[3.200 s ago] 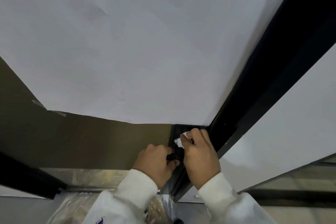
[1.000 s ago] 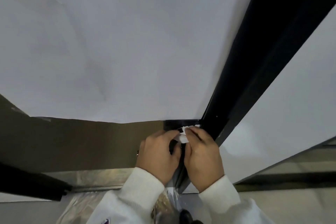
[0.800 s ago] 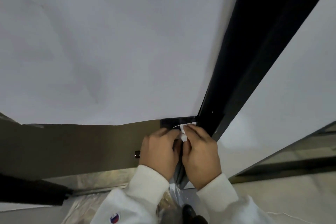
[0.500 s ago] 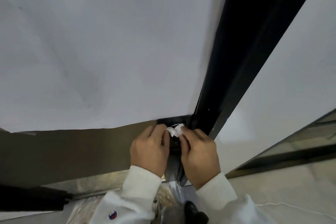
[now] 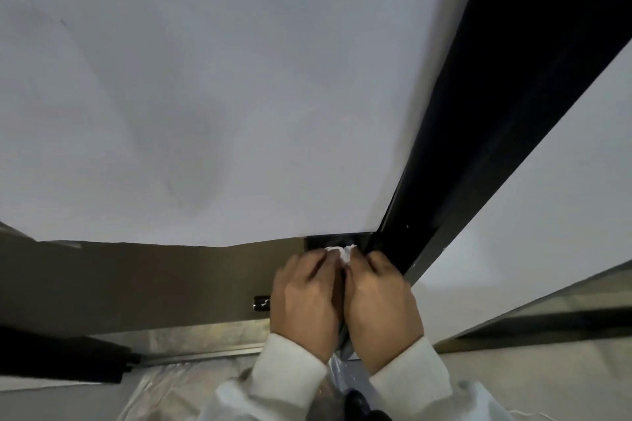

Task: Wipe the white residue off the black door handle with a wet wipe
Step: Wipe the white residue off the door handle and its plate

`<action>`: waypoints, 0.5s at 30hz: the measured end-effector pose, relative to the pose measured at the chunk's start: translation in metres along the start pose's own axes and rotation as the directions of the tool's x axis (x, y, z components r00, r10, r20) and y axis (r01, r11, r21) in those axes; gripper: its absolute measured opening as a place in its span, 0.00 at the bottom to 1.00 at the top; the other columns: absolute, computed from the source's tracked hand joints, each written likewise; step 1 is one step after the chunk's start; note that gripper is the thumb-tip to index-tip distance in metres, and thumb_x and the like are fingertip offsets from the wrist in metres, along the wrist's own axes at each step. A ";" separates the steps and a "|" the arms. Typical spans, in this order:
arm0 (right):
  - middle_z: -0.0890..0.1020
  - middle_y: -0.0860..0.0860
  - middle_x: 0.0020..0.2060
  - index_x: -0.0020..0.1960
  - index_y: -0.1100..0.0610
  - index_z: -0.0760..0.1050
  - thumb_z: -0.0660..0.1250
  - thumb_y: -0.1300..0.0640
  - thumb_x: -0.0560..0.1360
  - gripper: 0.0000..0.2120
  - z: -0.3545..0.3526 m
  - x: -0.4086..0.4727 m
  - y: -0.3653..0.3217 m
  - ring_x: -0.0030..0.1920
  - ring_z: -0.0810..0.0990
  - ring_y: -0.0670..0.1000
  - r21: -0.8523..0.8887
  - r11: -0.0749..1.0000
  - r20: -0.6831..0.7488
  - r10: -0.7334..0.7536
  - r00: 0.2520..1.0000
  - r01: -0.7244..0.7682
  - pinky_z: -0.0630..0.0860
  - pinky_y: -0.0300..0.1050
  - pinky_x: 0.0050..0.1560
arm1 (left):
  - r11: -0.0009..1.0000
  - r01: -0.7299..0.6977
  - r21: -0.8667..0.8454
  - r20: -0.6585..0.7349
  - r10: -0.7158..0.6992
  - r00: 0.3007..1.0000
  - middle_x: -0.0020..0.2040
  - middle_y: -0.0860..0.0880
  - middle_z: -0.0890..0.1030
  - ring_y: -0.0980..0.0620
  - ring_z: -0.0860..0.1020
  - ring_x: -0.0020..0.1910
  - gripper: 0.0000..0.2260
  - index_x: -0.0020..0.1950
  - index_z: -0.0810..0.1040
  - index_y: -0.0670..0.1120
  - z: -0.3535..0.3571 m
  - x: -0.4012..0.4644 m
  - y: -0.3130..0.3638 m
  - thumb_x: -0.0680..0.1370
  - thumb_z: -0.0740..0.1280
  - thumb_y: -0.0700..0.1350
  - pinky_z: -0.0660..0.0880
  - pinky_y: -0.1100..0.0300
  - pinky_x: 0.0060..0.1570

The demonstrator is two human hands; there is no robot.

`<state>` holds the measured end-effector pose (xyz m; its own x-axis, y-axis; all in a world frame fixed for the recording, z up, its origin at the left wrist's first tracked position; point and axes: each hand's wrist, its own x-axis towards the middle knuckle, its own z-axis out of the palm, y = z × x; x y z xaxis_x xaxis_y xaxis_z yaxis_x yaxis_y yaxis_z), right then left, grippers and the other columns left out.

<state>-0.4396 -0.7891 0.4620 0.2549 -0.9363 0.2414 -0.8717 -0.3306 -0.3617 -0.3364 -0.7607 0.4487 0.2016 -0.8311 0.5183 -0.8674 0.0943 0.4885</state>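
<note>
While both hands [image 5: 342,297] pinch it, the wipe [image 5: 342,252] lies crumpled.

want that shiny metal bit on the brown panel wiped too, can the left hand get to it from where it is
Probably yes: the left hand sits right beside the small metal piece, nothing between them, though it pinches the wet wipe with the right hand.

Hands hide the handle

The left hand [image 5: 304,297] and right hand [image 5: 379,301] cover most of the handle [image 5: 261,303]. The wipe [image 5: 342,254] barely peeks out. Both sleeves run off the bottom edge.
</note>
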 end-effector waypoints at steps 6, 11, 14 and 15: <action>0.80 0.57 0.37 0.53 0.62 0.81 0.75 0.66 0.65 0.16 -0.003 -0.001 0.004 0.30 0.81 0.59 0.051 0.998 -0.012 -0.025 1.000 0.025 0.77 0.47 0.27 | 0.998 -0.064 -0.022 0.125 0.066 0.990 0.57 0.50 0.80 0.47 0.82 0.45 0.14 0.61 0.82 0.48 0.002 -0.006 -0.007 0.76 0.67 0.44 0.79 0.51 0.42; 0.81 0.57 0.42 0.60 0.58 0.79 0.66 0.63 0.69 0.18 -0.006 -0.010 0.000 0.36 0.81 0.59 0.175 0.982 -0.111 -0.050 0.993 0.069 0.81 0.50 0.34 | 0.999 -0.021 0.028 0.162 0.016 0.987 0.62 0.52 0.81 0.47 0.81 0.39 0.17 0.60 0.82 0.51 -0.008 -0.006 0.006 0.73 0.63 0.45 0.78 0.51 0.38; 0.80 0.56 0.41 0.57 0.57 0.80 0.66 0.62 0.71 0.15 -0.006 -0.008 -0.003 0.36 0.81 0.60 0.153 0.986 -0.104 -0.048 0.993 0.064 0.81 0.48 0.32 | 1.000 -0.022 0.013 0.144 0.020 0.989 0.56 0.55 0.84 0.48 0.79 0.39 0.19 0.61 0.78 0.53 -0.019 -0.010 -0.001 0.72 0.61 0.42 0.77 0.50 0.38; 0.80 0.56 0.41 0.56 0.56 0.80 0.67 0.62 0.72 0.13 -0.007 -0.007 -0.004 0.36 0.81 0.60 0.139 0.989 -0.090 -0.046 0.995 0.059 0.80 0.48 0.32 | 1.000 -0.010 0.006 0.142 0.009 0.990 0.52 0.54 0.84 0.48 0.79 0.40 0.19 0.61 0.78 0.53 -0.024 -0.011 -0.004 0.72 0.62 0.42 0.78 0.51 0.40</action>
<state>-0.4406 -0.7801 0.4678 0.2565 -0.9056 0.3378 -0.7888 -0.3981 -0.4684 -0.3239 -0.7385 0.4574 0.1273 -0.8998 0.4174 -0.8721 0.0989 0.4792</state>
